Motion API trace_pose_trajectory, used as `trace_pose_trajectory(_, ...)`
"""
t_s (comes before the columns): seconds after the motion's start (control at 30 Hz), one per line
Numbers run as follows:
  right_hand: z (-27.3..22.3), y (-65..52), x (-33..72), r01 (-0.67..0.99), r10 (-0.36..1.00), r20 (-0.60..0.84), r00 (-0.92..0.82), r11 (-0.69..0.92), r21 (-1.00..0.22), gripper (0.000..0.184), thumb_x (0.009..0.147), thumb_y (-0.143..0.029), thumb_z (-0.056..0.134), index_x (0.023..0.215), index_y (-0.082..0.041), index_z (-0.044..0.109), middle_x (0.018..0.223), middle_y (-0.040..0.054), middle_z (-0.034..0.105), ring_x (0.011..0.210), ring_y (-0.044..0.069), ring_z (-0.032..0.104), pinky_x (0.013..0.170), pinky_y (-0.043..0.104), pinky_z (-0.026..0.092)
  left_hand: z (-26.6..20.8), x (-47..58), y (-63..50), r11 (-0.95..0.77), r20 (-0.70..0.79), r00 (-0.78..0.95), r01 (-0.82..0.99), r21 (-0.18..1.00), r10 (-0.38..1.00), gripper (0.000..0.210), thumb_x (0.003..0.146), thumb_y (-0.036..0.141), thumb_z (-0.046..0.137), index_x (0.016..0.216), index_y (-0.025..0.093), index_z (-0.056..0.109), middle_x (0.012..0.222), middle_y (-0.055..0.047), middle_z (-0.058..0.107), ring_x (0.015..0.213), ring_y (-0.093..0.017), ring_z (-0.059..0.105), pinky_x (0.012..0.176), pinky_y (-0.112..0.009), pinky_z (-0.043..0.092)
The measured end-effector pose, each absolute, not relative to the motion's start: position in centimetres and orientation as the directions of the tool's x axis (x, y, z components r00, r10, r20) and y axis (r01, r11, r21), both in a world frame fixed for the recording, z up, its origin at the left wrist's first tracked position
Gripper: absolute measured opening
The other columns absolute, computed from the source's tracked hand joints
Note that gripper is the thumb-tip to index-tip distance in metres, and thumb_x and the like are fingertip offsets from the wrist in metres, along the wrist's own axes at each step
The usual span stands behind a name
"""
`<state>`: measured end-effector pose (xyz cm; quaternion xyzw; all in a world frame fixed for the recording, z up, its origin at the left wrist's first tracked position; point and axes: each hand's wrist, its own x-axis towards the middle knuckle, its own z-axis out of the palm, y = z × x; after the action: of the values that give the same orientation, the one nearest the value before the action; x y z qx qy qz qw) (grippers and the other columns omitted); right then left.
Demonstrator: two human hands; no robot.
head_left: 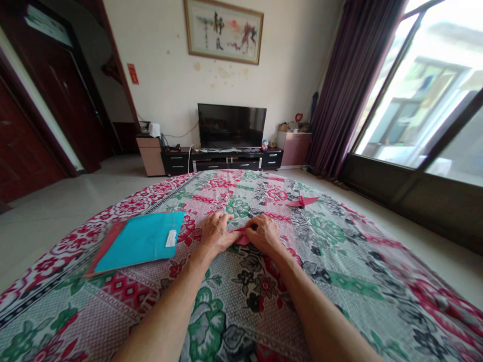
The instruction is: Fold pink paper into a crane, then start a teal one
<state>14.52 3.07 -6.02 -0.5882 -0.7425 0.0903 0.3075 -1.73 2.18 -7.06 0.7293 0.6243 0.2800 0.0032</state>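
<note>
- I stood watching two bare hands at work over a table covered by a flowered cloth (241,188), and I took the clock from them, with twelve towards the television.
- The task's piece, a small pink paper (243,240), lay at the clock's centre, low over the cloth and partly hidden by the hands.
- The left hand (218,231) was at its nine o'clock side, fingers loosely bent, thumb stretched across to the paper; whether its fingers gripped anything underneath, I couldn't tell.
- The right hand (265,232) sat at three o'clock, its thumb and forefinger drawn nearly together, pinching the paper's edge.
- At two o'clock, well apart from the hands, a folded pink paper shape (302,201) with pointed ends rested on the cloth.
- At nine o'clock lay a blue packet (139,244), its white label (171,238) towards the hands and a reddish edge showing on the far side from them.
- Beyond the table at twelve stood the television (232,125) on a dark cabinet (226,163), beneath a framed picture (225,31).
- Around one to two o'clock, a purple curtain (339,85) hung beside a bright window (426,95).
</note>
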Motion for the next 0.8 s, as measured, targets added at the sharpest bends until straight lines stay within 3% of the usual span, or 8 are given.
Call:
trace_pose_trajectory(0.17, -6.5, 3.3, 14.4, 0.812, 0.929, 0.366, -0.064, 0.262, -0.522, 0.017, 0.071, -0.022, 0.054, 0.08, -0.024, 0.069, 0.088, 0.0036, 0.063, 0.086, 0.02, 0.054, 0.079, 0.033, 0.037, -6.8, -1.2, 1.9, -0.201, 0.389, 0.029, 0.89, 0.409, 0.921, 0.04, 0.064, 0.045, 0.069, 0.098, 0.025, 0.061, 0.11, -0.006, 0.053, 0.105, -0.024, 0.051, 0.089, -0.037, 0.042)
trace_pose_trajectory(0.3, -6.4, 3.1, 14.7, 0.79, 0.929, 0.347, -0.13, 0.309, -0.529, 0.021, 0.072, -0.019, 0.052, 0.077, -0.027, 0.07, 0.091, 0.0022, 0.064, 0.09, 0.02, 0.053, 0.081, 0.034, 0.035, -6.3, -0.9, 1.6, -0.203, 0.369, 0.037, 0.883, 0.423, 0.929, 0.027, 0.066, 0.043, 0.07, 0.087, 0.027, 0.066, 0.122, -0.006, 0.047, 0.114, -0.026, 0.045, 0.093, -0.04, 0.039)
trace_pose_trajectory(0.4, -6.3, 3.1, 14.9, 0.778, 0.922, 0.341, -0.184, 0.348, -0.522, 0.025, 0.072, -0.016, 0.051, 0.078, -0.028, 0.072, 0.094, 0.0016, 0.064, 0.092, 0.019, 0.053, 0.084, 0.034, 0.034, -6.2, -0.9, 1.5, -0.219, 0.353, 0.065, 0.882, 0.418, 0.933, 0.019, 0.067, 0.043, 0.069, 0.08, 0.028, 0.069, 0.12, -0.004, 0.05, 0.115, -0.025, 0.045, 0.095, -0.04, 0.037)
trace_pose_trajectory(0.57, -6.4, 3.2, 15.0, 0.788, 0.918, 0.331, -0.218, 0.365, -0.495, 0.027, 0.073, -0.017, 0.05, 0.079, -0.029, 0.073, 0.095, 0.0028, 0.064, 0.093, 0.02, 0.053, 0.085, 0.034, 0.035, -6.3, -0.9, 1.5, -0.201, 0.362, 0.03, 0.873, 0.445, 0.932, 0.028, 0.066, 0.041, 0.069, 0.09, 0.028, 0.067, 0.113, -0.004, 0.054, 0.108, -0.023, 0.049, 0.093, -0.038, 0.04)
trace_pose_trajectory(0.67, -6.3, 3.3, 14.9, 0.795, 0.917, 0.329, -0.224, 0.367, -0.483, 0.027, 0.073, -0.017, 0.049, 0.079, -0.028, 0.073, 0.095, 0.0033, 0.064, 0.093, 0.02, 0.053, 0.085, 0.034, 0.035, -6.3, -0.9, 1.5, -0.214, 0.361, 0.049, 0.876, 0.432, 0.931, 0.018, 0.069, 0.04, 0.068, 0.083, 0.029, 0.069, 0.116, -0.004, 0.053, 0.112, -0.024, 0.046, 0.094, -0.038, 0.039)
trace_pose_trajectory(0.8, -5.8, 3.6, 15.6, 0.748, 0.917, 0.294, -0.271, 0.393, -0.535, 0.028, 0.072, -0.014, 0.047, 0.078, -0.025, 0.073, 0.089, 0.0023, 0.066, 0.09, 0.018, 0.056, 0.084, 0.029, 0.039, -6.1, -0.8, 1.5, -0.237, 0.339, 0.091, 0.875, 0.421, 0.936, 0.013, 0.071, 0.039, 0.066, 0.079, 0.031, 0.072, 0.111, -0.003, 0.056, 0.112, -0.024, 0.046, 0.096, -0.039, 0.037)
